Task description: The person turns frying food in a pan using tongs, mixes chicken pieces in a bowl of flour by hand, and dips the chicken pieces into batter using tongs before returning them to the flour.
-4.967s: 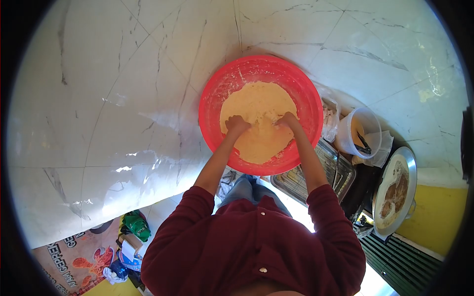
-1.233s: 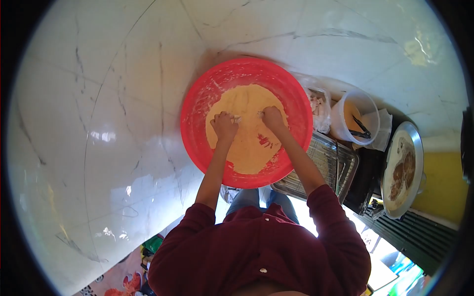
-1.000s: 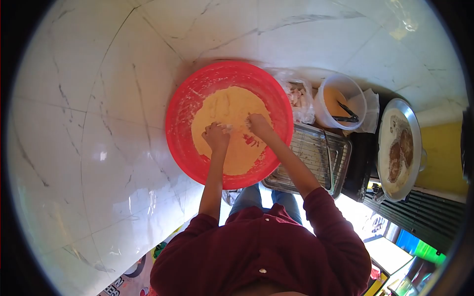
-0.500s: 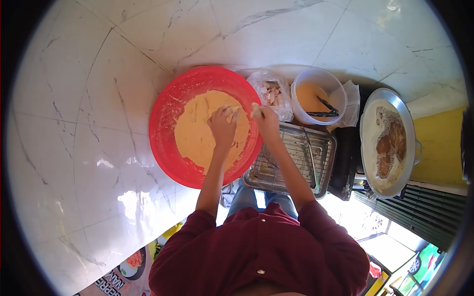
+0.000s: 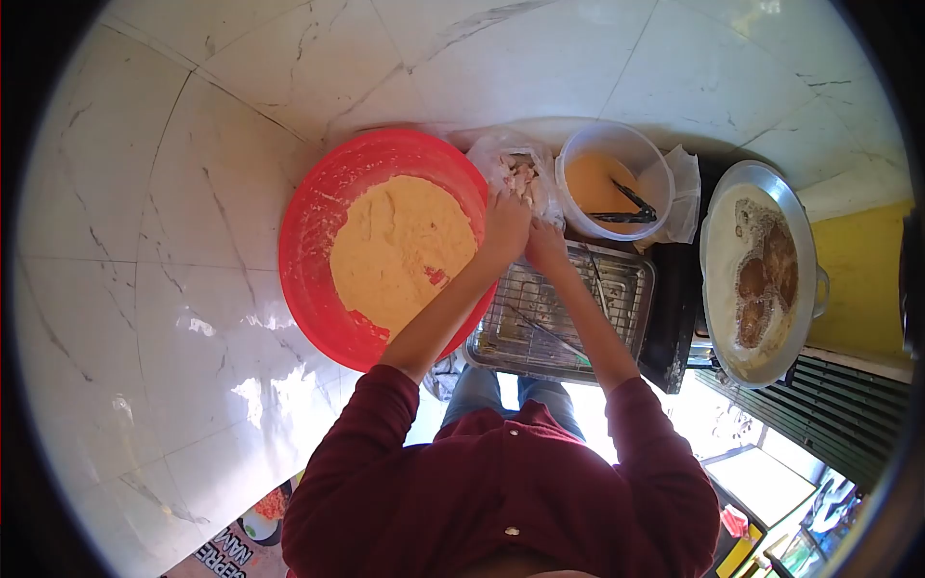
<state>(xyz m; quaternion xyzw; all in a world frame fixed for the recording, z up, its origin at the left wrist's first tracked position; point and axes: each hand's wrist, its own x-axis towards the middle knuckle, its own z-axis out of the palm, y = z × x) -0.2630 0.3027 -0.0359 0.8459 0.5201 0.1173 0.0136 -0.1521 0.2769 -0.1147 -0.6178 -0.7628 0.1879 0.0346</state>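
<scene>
A clear plastic bag point(image 5: 540, 183) with pale raw meat pieces point(image 5: 518, 176) in it lies between the red basin and the batter tub. My left hand point(image 5: 508, 223) is closed on the near side of the bag, its fingertips next to the meat. Right beside it, my right hand point(image 5: 546, 245) has its fingers closed at the bag's near edge; they are partly hidden. To the left, the large red basin point(image 5: 308, 289) holds yellowish flour point(image 5: 395, 250), with a bare red patch showing through.
A translucent tub point(image 5: 665, 178) of orange batter holds black-handled tongs point(image 5: 626, 214). Below it is a metal tray with a wire rack point(image 5: 540, 328), thin utensils lying across it. At right, a large pan point(image 5: 718, 318) has food frying in bubbling oil. A tiled wall point(image 5: 222, 212) stands behind.
My left hand has moved right, out of the flour, to the bag. My right hand has dropped slightly and moved right to the bag; the pale piece it held no longer shows.
</scene>
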